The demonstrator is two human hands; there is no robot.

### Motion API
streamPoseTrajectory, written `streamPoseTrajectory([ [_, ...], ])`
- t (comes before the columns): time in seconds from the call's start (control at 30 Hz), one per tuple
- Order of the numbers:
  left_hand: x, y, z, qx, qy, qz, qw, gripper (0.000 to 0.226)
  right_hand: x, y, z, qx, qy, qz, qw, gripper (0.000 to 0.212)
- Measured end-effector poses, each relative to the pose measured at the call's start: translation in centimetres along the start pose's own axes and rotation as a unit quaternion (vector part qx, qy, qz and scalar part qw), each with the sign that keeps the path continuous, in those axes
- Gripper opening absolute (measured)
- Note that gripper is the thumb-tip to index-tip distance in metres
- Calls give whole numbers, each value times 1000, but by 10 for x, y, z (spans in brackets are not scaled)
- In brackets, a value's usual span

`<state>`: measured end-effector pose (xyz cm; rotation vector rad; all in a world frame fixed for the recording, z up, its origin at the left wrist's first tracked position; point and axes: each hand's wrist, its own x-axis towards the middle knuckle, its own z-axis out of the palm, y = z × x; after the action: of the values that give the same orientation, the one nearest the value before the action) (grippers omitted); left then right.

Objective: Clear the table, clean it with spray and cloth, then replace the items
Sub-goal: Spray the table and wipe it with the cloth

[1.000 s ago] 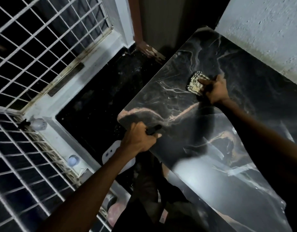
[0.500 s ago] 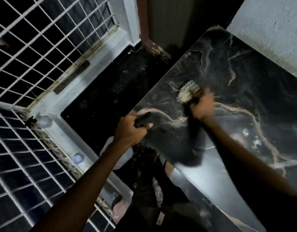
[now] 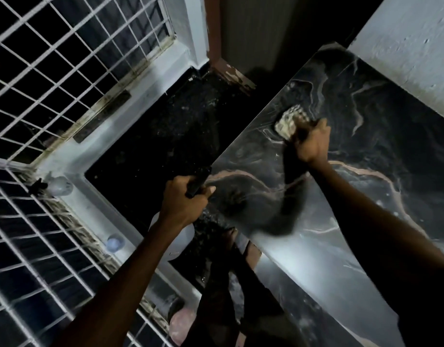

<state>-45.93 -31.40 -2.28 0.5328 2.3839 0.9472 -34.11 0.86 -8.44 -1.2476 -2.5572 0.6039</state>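
Note:
The black marble-patterned table point(image 3: 366, 196) runs from the centre to the lower right, its top wet and shiny. My right hand point(image 3: 313, 141) is shut on a crumpled pale patterned cloth point(image 3: 288, 122) and presses it onto the tabletop near the far left edge. At the table's near left corner my left hand point(image 3: 183, 201) grips a spray bottle point(image 3: 183, 239). Its black trigger head sticks out above my fingers and its white body hangs below my wrist, off the table's side.
White window grilles point(image 3: 65, 58) and a pale ledge fill the left, with two small round objects point(image 3: 59, 186) on the ledge. The dark speckled floor point(image 3: 178, 134) lies between ledge and table. A rough white wall point(image 3: 416, 46) borders the table's far side. My legs stand below.
My right hand has rubbed the cloth in toward the table's left edge and then a little farther up it. My left hand has kept its grip on the bottle at the corner.

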Motion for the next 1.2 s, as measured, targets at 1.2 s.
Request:
streamPoseTrajectory([
  [1.2, 14, 34, 16, 80, -92, -23, 992, 36, -265, -16, -7, -21, -32, 263, 964, 54],
])
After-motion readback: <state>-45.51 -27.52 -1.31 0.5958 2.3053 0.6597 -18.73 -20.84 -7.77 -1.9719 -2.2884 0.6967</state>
